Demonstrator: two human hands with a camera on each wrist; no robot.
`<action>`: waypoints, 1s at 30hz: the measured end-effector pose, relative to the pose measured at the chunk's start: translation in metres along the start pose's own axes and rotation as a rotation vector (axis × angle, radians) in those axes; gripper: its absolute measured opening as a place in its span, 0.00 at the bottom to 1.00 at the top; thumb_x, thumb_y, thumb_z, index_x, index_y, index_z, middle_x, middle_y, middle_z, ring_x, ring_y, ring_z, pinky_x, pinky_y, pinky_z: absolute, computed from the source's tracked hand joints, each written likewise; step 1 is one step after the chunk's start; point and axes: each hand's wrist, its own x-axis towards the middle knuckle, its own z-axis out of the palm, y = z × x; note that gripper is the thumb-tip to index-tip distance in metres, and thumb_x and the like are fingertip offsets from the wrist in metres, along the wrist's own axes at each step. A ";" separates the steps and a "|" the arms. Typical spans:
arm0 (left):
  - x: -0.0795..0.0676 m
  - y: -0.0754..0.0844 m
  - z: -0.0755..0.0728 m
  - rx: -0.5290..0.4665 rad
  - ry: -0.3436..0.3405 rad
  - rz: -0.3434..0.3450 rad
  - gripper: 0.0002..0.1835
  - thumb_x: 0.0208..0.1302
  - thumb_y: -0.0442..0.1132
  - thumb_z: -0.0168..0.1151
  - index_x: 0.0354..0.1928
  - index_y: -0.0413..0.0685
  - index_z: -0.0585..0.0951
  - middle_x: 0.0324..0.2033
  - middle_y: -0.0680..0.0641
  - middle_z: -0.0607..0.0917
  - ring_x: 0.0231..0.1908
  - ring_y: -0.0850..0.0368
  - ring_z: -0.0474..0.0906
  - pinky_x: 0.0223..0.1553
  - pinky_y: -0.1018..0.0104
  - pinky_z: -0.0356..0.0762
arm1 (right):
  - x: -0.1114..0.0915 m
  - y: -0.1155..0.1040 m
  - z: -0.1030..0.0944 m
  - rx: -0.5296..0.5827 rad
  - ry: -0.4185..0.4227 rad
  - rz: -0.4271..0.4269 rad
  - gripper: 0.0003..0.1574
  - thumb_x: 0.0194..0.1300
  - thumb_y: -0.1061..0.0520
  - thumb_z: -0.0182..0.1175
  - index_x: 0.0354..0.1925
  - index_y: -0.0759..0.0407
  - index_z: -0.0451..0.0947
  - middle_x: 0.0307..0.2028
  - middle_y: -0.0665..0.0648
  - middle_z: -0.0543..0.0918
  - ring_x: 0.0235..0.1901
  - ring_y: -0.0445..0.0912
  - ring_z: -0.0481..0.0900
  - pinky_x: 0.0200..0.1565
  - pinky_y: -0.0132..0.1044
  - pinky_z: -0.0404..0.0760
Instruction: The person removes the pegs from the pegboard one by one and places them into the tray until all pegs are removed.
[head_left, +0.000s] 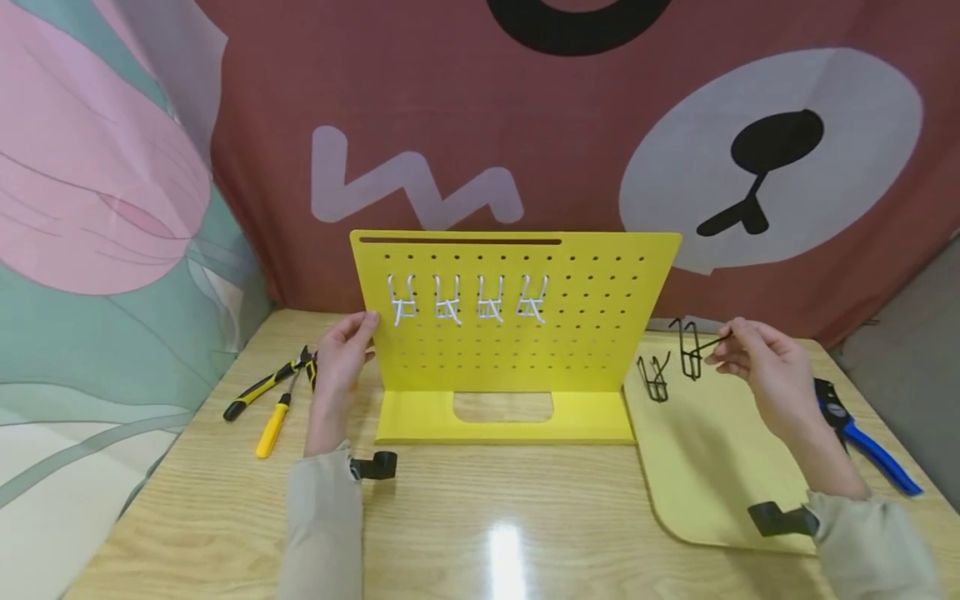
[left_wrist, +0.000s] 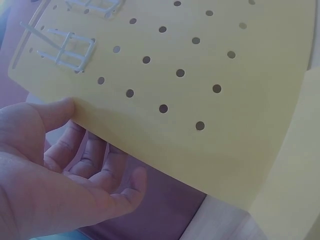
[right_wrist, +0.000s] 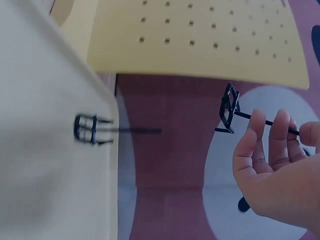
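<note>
A yellow pegboard [head_left: 517,333] stands upright on its base, with several white wire hooks [head_left: 447,300] hung in a row on its upper left part. My left hand [head_left: 345,354] grips its left edge; in the left wrist view the thumb [left_wrist: 60,107] touches the front and the fingers reach behind. Above the tray, my right hand [head_left: 768,367] pinches the straight prong of a black pegboard hook [right_wrist: 229,107], whose wire frame points toward the board without touching it. Another black pegboard hook [head_left: 655,382] lies on the tray.
A pale yellow tray [head_left: 720,483] lies right of the board. Beyond it are blue-handled pliers [head_left: 873,450]. On the left lie yellow-and-black pliers [head_left: 262,389] and a yellow screwdriver [head_left: 274,427]. A patterned cloth [head_left: 450,100] hangs behind the wooden table [head_left: 450,517].
</note>
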 end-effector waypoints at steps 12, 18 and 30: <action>0.001 -0.001 0.001 -0.001 -0.002 0.007 0.23 0.69 0.50 0.57 0.55 0.38 0.77 0.39 0.55 0.78 0.41 0.60 0.74 0.48 0.59 0.71 | 0.010 0.027 -0.040 -0.078 0.020 0.100 0.14 0.72 0.51 0.53 0.34 0.54 0.81 0.24 0.50 0.80 0.27 0.40 0.83 0.29 0.29 0.80; 0.001 -0.001 -0.001 0.002 0.004 0.005 0.23 0.69 0.50 0.57 0.55 0.39 0.77 0.39 0.55 0.78 0.41 0.60 0.73 0.50 0.56 0.70 | 0.016 0.047 -0.051 -0.122 -0.012 0.132 0.14 0.73 0.53 0.51 0.33 0.52 0.81 0.24 0.49 0.79 0.26 0.40 0.83 0.28 0.30 0.80; -0.001 0.001 -0.001 -0.006 -0.003 0.000 0.24 0.69 0.50 0.57 0.56 0.38 0.76 0.41 0.54 0.78 0.42 0.60 0.73 0.51 0.57 0.69 | 0.021 0.069 -0.060 -0.308 -0.042 0.220 0.14 0.74 0.48 0.49 0.33 0.47 0.78 0.27 0.48 0.79 0.26 0.40 0.82 0.29 0.31 0.80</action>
